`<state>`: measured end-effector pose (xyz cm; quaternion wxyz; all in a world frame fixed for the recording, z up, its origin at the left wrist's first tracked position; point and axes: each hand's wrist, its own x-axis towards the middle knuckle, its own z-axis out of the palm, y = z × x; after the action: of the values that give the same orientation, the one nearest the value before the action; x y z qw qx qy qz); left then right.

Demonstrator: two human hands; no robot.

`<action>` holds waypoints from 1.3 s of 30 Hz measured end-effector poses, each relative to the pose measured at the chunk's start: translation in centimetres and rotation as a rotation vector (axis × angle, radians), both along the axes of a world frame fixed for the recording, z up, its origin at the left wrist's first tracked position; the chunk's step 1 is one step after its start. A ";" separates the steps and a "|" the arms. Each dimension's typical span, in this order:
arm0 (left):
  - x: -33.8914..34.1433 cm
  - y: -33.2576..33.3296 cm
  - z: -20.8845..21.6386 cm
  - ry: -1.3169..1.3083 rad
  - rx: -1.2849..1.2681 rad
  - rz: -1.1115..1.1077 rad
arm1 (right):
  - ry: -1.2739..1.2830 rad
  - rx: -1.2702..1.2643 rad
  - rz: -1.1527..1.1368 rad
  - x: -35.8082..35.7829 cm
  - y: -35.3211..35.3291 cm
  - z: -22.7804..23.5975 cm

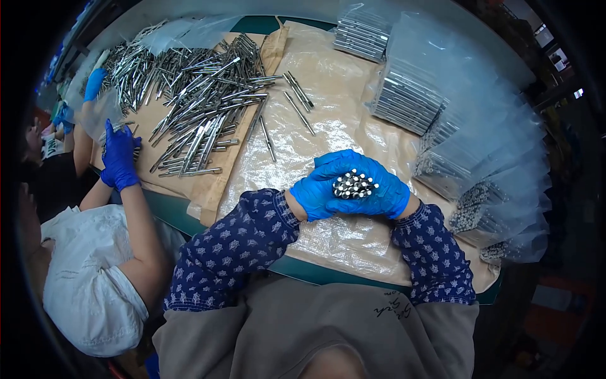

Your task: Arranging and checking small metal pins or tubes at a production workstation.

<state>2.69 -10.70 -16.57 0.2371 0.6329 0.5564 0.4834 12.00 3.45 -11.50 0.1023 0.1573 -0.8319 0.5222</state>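
Both my hands wear blue gloves and wrap round one bundle of thin metal rods (pixel 355 186), whose round ends point toward me. My left hand (pixel 315 189) closes on the bundle's left side, and my right hand (pixel 386 189) covers its right side. The gloves hide the rods' length. Beyond my hands, a few loose rods (pixel 298 114) lie on the plastic-covered brown paper (pixel 322 82). To the left spreads a large heap of shiny metal rods (pixel 208 107) on brown paper.
Along the right edge stand several clear plastic bags packed with rods (pixel 407 98), their loose tops (pixel 480 82) spreading outward. At the left, a co-worker's purple-gloved hand (pixel 120 155) is beside the heap, and another person's blue-gloved hand (pixel 95 83) is farther back. Green table surface (pixel 303 270) shows along the near edge.
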 end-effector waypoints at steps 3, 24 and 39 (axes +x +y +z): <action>-0.2 0.5 0.4 -0.009 0.081 0.009 | -0.045 -0.043 -0.024 0.3 -0.3 0.0; 0.8 -0.8 1.8 -0.710 -0.186 0.278 | -0.153 -0.459 -0.294 2.0 -1.3 -0.9; -1.1 -0.6 3.8 -1.647 0.019 -0.026 | -0.078 -0.627 -0.521 1.3 0.4 -3.2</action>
<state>1.55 -11.28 -12.73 0.5694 0.0842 0.1927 0.7947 13.30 3.85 -14.71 0.2428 -0.1175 -0.6475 0.7127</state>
